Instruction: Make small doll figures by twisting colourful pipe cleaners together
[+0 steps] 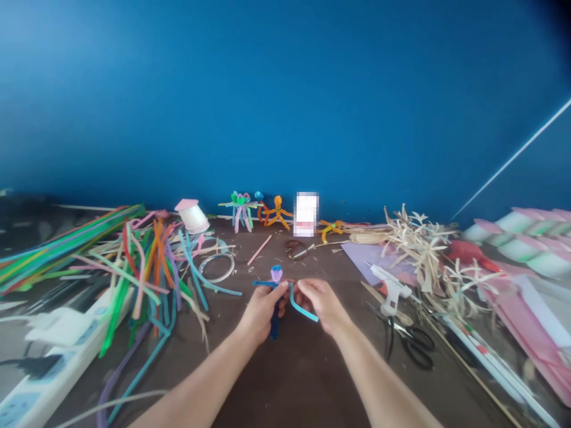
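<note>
Brown table (294, 380); left hand (266, 306); right hand (320, 302); fuzzy figure (277, 275); light-blue stem (304, 311).

The left hand pinched the fuzzy figure, purple on top and dark blue below, over the middle of the brown table; the right hand's fingertips were bunched beside the upper end of the light-blue stem, whether gripping it could not be told. Judged risks: a hard tug could have bent the figure out of shape; a slack pinch could have let the springy stem slip.

Over the near tabletop (292, 377) lies passing room; pipe cleaners (161, 249) crowd the left, scissors (405, 331) the right.
</note>
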Demonstrator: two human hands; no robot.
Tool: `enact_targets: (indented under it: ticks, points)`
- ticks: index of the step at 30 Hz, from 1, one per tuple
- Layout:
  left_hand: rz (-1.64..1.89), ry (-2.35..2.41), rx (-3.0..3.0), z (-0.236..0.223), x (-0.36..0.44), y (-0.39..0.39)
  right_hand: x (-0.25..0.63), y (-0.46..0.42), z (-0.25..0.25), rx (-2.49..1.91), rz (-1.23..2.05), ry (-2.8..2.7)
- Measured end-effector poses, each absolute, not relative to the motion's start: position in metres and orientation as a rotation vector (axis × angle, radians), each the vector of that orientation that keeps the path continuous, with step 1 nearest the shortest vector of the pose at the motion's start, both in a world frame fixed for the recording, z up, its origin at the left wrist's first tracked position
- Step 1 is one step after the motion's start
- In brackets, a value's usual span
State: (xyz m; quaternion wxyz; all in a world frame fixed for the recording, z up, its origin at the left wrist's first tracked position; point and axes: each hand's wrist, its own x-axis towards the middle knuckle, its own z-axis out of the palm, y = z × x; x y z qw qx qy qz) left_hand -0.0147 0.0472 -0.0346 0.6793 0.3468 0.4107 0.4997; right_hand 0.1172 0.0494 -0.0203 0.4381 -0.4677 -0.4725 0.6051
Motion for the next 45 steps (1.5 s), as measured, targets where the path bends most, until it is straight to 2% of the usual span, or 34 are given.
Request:
enact_targets:
  ticks: [6, 13, 19, 25, 28, 35, 39, 43, 45]
  points:
    - [1.134, 1.027, 0.836, -0.037, -0.015, 0.049, 0.119, 0.053, -0.026, -1.199, 1.464, -1.243]
    - [1.076, 1.01, 0.634, -0.037, -0.018, 0.052, 0.121, 0.048, -0.031, -1.204, 0.673, -1.755]
    - [1.099, 0.996, 0.678, -0.036, -0.017, 0.049, 0.123, 0.04, -0.018, -1.191, 0.371, -2.015]
    - [1.1, 1.021, 0.77, -0.035, -0.015, 0.049, 0.121, 0.039, -0.018, -1.187, 0.217, -2.052]
    - [1.116, 1.12, 0.908, -0.038, -0.015, 0.049, 0.119, 0.041, -0.023, -1.201, 0.311, -1.927]
    - [1.125, 1.311, 1.241, -0.044, -0.02, 0.05, 0.119, 0.049, -0.028, -1.318, 0.751, -1.654]
    - [1.187, 1.261, 1.321, -0.03, -0.02, 0.047, 0.12, 0.049, -0.023, -1.297, 0.895, -1.572]
    - [1.29, 1.116, 1.519, -0.014, -0.017, 0.038, 0.119, 0.051, -0.023, -1.248, 1.306, -1.327]
    - [1.298, 1.078, 1.508, -0.014, -0.016, 0.036, 0.118, 0.052, -0.025, -1.234, 1.393, -1.271]
